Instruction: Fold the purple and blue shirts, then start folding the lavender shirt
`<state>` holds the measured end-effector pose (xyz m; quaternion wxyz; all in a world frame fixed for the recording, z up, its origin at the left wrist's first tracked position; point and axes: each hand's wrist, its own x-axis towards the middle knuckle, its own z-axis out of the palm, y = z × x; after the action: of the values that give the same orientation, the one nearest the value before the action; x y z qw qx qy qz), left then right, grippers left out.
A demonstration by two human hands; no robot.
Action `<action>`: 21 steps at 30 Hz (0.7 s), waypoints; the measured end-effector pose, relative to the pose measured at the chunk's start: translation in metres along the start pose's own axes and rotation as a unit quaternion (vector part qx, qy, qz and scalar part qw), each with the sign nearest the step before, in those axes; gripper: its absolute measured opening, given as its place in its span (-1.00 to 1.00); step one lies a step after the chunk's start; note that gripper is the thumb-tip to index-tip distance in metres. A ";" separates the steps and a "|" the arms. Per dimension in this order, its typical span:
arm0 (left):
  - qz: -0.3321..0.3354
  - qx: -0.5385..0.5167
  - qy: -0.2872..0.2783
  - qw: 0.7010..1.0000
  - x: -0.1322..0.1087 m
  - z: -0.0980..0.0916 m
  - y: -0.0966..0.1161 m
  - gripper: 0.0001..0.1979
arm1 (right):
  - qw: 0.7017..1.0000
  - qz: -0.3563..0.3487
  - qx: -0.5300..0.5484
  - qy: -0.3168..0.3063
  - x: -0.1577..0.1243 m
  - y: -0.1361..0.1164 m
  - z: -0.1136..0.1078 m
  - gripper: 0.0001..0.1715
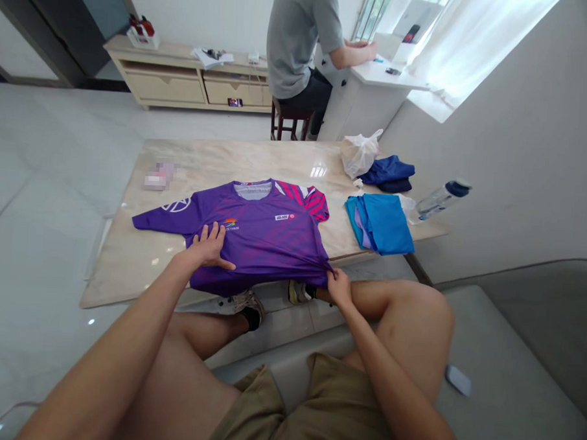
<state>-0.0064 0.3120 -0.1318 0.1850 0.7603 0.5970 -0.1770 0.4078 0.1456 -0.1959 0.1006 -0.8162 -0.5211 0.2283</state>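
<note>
Purple jersey (263,235): flat on marble table (203,161), by near edge, beside folded blue shirt (383,224)
Left hand (207,247): fingers spread wide, pressing on jersey
Right hand (339,287): fingers narrow, pinching jersey hem

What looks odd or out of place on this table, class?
The purple jersey lies askew: its hem hangs over the near edge of the table, pinched by the right hand while the left hand presses flat. The plastic bottle lies on its side, seeming to jut past the far corner.
</note>
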 end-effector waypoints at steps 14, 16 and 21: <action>-0.017 0.014 -0.036 0.999 -0.034 -0.014 0.006 0.41 | 0.988 -0.110 -0.046 0.096 0.097 -0.068 -0.111 -0.67; 0.005 0.009 0.020 1.000 -0.036 -0.017 0.005 0.19 | 0.986 -0.101 -0.047 0.122 0.126 -0.079 -0.113 -0.66; 0.059 -0.013 0.061 0.996 -0.018 -0.008 0.000 0.20 | 0.985 -0.097 -0.108 0.091 0.164 -0.086 -0.104 -0.71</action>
<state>-0.0099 0.3003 -0.1160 0.1680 0.8012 0.5635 -0.1111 0.4460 0.3378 -0.1141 0.0800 -0.7854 -0.6080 0.0845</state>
